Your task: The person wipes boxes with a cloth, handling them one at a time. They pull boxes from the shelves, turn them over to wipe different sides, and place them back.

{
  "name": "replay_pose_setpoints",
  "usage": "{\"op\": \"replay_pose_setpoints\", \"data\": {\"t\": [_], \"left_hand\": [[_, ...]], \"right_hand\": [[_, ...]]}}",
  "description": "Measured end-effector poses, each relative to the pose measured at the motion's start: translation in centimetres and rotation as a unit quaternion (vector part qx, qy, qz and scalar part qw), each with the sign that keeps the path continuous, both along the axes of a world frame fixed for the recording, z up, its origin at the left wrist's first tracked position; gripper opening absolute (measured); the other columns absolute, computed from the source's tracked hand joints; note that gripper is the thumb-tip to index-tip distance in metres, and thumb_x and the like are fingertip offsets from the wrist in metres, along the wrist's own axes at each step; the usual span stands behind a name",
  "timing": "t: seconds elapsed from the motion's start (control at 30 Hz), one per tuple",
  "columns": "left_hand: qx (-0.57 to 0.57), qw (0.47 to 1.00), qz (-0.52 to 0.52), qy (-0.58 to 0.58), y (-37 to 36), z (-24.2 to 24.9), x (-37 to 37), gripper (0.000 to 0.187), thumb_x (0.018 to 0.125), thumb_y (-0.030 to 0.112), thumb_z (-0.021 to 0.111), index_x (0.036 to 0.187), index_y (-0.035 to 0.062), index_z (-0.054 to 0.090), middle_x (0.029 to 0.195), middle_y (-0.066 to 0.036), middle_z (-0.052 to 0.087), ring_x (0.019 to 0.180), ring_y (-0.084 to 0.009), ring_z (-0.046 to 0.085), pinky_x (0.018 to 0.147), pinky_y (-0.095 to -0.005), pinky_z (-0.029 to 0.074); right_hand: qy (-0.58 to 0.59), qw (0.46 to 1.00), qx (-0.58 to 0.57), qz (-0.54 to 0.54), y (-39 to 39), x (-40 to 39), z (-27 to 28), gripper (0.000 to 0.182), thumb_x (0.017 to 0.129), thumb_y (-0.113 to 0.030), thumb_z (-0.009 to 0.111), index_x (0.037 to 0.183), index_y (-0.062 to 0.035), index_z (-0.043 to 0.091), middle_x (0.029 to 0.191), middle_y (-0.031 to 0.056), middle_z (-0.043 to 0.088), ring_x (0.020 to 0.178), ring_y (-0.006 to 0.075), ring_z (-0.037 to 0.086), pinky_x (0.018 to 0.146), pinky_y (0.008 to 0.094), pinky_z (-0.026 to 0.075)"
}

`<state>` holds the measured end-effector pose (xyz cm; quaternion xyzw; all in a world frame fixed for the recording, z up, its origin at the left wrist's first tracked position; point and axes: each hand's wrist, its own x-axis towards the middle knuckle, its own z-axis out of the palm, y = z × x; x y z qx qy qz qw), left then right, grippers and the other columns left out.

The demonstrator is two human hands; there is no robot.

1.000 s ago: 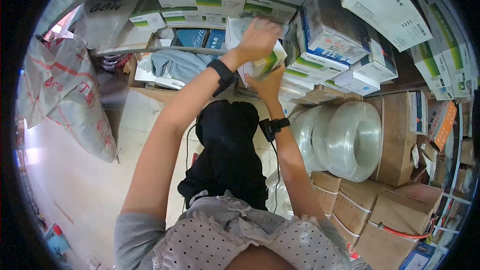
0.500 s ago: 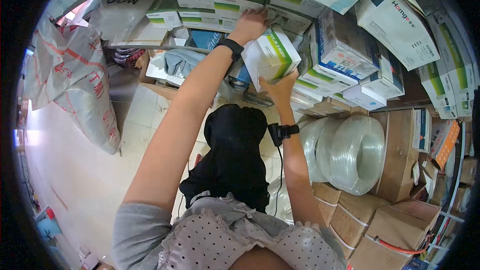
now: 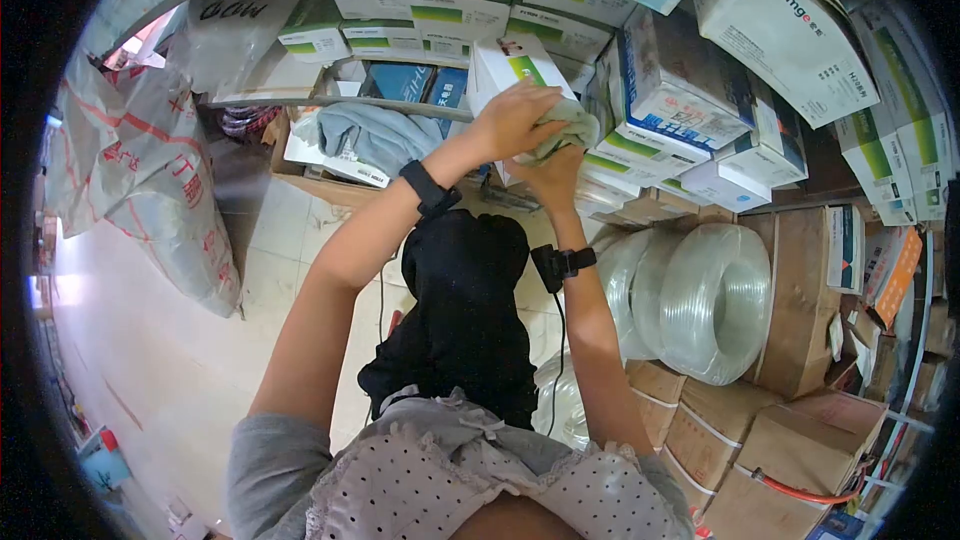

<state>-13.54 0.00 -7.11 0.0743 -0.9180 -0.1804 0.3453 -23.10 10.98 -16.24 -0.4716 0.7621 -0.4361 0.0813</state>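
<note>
A white and green cardboard box is tilted toward me in front of the stacked boxes. My left hand is closed on a greyish-green cloth, which lies against the near face of the box. Just below it, my right hand grips the lower near side of the same box, its fingertips partly hidden by the cloth.
Similar boxes stack along the back shelf. A blue-grey cloth lies over an open carton on the left. Coiled clear hose and brown cartons stand to the right. A plastic sack rests at far left.
My left hand has come back from the stacked boxes with the cloth, down onto the near face of the box. The box has tipped, and my right hand stays on it.
</note>
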Motion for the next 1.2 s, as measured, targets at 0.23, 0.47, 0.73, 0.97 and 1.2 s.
{"op": "replay_pose_setpoints", "data": {"t": [0.23, 0.47, 0.73, 0.97, 1.2], "left_hand": [[-0.069, 0.968, 0.234, -0.062, -7.3, -0.1, 0.3, 0.029, 0.081, 0.027, 0.059, 0.099, 0.0052, 0.061, 0.103, -0.01, 0.061, 0.099, -0.0314, 0.053, 0.086, -0.0469, 0.044], [-0.13, 0.95, 0.258, -0.121, -11.7, -1.7, -1.7, 0.03, 0.081, 0.028, 0.055, 0.101, 0.0056, 0.06, 0.104, -0.012, 0.058, 0.107, -0.0326, 0.048, 0.084, -0.0471, 0.045], [-0.049, 0.991, -0.042, -0.113, -1.3, 2.4, -0.1, 0.034, 0.086, 0.029, 0.056, 0.114, 0.0098, 0.056, 0.105, -0.013, 0.053, 0.104, -0.0309, 0.045, 0.089, -0.0442, 0.034], [-0.092, 0.975, 0.121, -0.162, -3.8, 0.2, -1.6, 0.039, 0.089, 0.036, 0.05, 0.118, 0.0103, 0.054, 0.117, -0.013, 0.051, 0.107, -0.0311, 0.046, 0.084, -0.0487, 0.033], [-0.255, 0.898, 0.349, -0.079, -14.0, -3.2, -0.4, 0.043, 0.084, 0.043, 0.052, 0.11, 0.0101, 0.061, 0.112, -0.016, 0.056, 0.112, -0.0353, 0.046, 0.086, -0.0537, 0.039]], "right_hand": [[-0.027, 0.999, 0.011, -0.046, -0.4, 0.6, 3.1, 0.101, 0.05, -0.032, 0.085, 0.121, 0.009, 0.027, 0.114, 0.022, 0.04, 0.109, 0.0358, 0.041, 0.095, 0.0427, 0.034], [-0.016, 0.999, -0.007, -0.038, -0.6, 0.0, 1.7, 0.096, 0.049, -0.034, 0.085, 0.116, 0.0076, 0.029, 0.113, 0.0227, 0.04, 0.108, 0.0362, 0.041, 0.094, 0.0436, 0.035], [-0.02, 0.996, 0.082, 0.021, -1.2, -1.1, 0.0, 0.106, 0.048, -0.042, 0.084, 0.122, 0.008, 0.027, 0.119, 0.0239, 0.04, 0.114, 0.0397, 0.039, 0.096, 0.0475, 0.035], [-0.008, 1.0, 0.024, -0.019, 0.5, 0.2, 1.9, 0.11, 0.048, -0.038, 0.086, 0.123, 0.0122, 0.023, 0.115, 0.0262, 0.044, 0.107, 0.0385, 0.046, 0.093, 0.0429, 0.038], [-0.015, 0.997, 0.071, -0.027, -0.3, -0.8, 2.3, 0.111, 0.048, -0.04, 0.086, 0.122, 0.0115, 0.021, 0.118, 0.0263, 0.04, 0.112, 0.0385, 0.041, 0.097, 0.0439, 0.035]]}}
